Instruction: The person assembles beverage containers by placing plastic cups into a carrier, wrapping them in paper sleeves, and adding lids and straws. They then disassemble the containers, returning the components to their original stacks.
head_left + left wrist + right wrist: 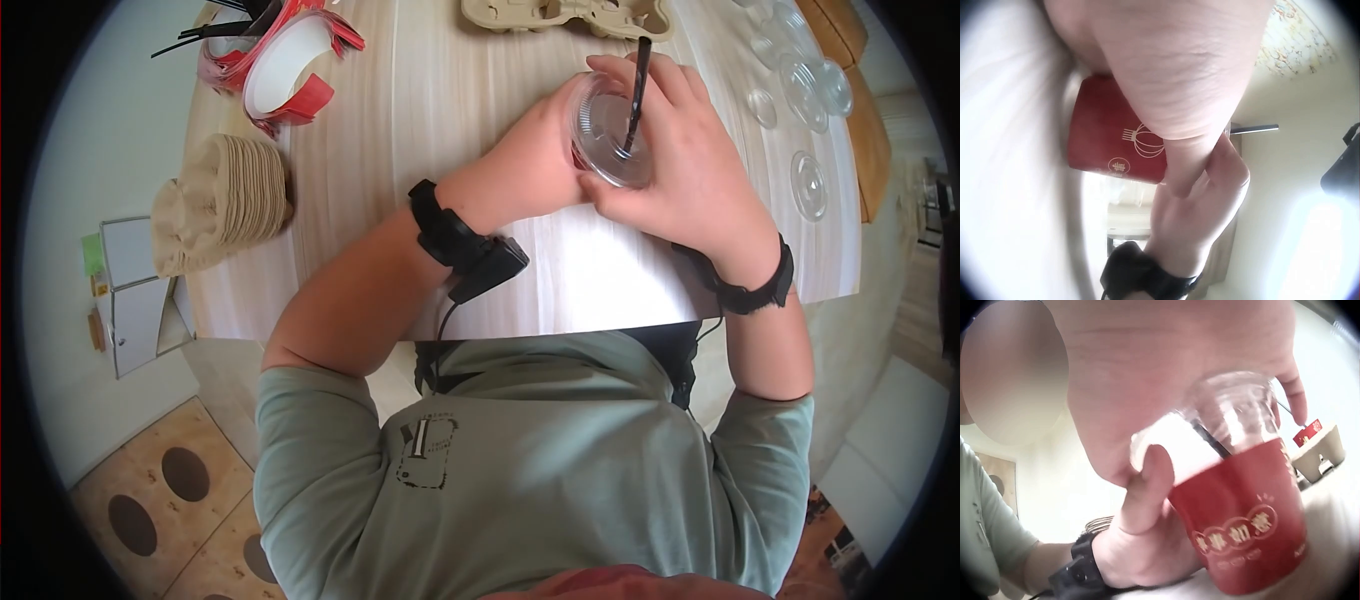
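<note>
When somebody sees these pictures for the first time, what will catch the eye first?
Probably the clear cup in its red sleeve, gripped by both hands in the head view's upper half, with a black straw rising from it. Next, red-and-white paper pieces at upper left, beyond tan stacked carriers.

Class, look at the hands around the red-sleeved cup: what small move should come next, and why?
Probably press gently around the clear lid with the right hand while the left hand steadies the red-sleeved cup. Both hands hold the cup and a black straw stands up from the lid, but the views don't show whether the lid's edge is fully seated.
</note>
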